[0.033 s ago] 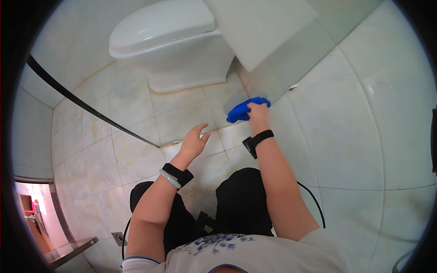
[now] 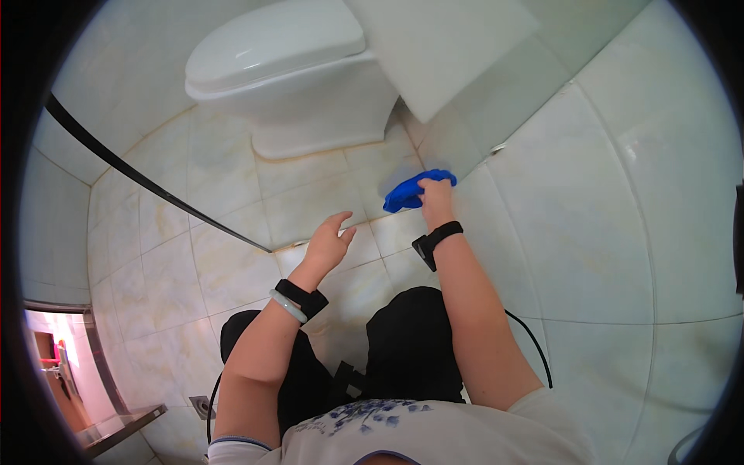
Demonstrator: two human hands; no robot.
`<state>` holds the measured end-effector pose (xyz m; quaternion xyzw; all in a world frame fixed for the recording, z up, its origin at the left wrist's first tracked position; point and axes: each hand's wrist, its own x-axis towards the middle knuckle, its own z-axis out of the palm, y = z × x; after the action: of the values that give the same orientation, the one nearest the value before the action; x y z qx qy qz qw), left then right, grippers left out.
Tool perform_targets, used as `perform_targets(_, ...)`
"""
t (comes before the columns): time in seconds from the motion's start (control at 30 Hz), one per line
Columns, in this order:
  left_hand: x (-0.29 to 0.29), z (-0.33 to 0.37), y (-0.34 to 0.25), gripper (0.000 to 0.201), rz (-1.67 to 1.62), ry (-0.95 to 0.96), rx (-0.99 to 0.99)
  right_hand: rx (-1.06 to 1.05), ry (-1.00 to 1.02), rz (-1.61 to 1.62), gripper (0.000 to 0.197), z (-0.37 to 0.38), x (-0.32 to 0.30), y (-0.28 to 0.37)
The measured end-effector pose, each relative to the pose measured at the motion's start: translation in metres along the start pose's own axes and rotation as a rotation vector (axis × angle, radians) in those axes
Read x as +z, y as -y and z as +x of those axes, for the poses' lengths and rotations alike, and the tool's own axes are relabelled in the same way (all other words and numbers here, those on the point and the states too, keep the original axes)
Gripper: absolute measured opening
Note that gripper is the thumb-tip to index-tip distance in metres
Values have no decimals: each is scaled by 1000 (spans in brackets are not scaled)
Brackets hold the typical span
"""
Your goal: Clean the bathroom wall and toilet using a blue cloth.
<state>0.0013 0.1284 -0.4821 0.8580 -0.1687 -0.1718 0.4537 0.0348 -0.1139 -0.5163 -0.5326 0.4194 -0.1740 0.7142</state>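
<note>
My right hand grips a bunched blue cloth, with the fingers mostly hidden behind the hand and the cloth. The cloth is in front of the toilet's base, beside the right-hand wall; whether it presses on a surface, I cannot tell. To its left, my left hand hangs in the air above the floor, holding nothing. Its thumb and fingers are apart.
A white toilet with its lid down stands ahead. A long black strip slants in from the left, apparently a clear panel's edge. Pale tiles cover the floor and right wall. A floor drain lies lower left.
My right hand and the blue cloth have shifted very slightly left and toward me. My left hand has hardly moved.
</note>
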Motion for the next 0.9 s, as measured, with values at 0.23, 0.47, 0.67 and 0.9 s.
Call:
perform_targets(0.23,0,3,2,30,-175,-69,-108,23,126,152,33,5,-18,3)
perform_targets(0.47,-5,-5,-23,46,-191,-200,-152,-427,-74,111,53,-8,-36,77)
perform_targets(0.67,2,-6,-31,42,-178,-208,-159,-546,-139,-133,56,42,-47,41)
perform_targets(0.9,-7,-19,-40,39,-24,-225,-200,-176,-29,-62,41,77,-55,-28)
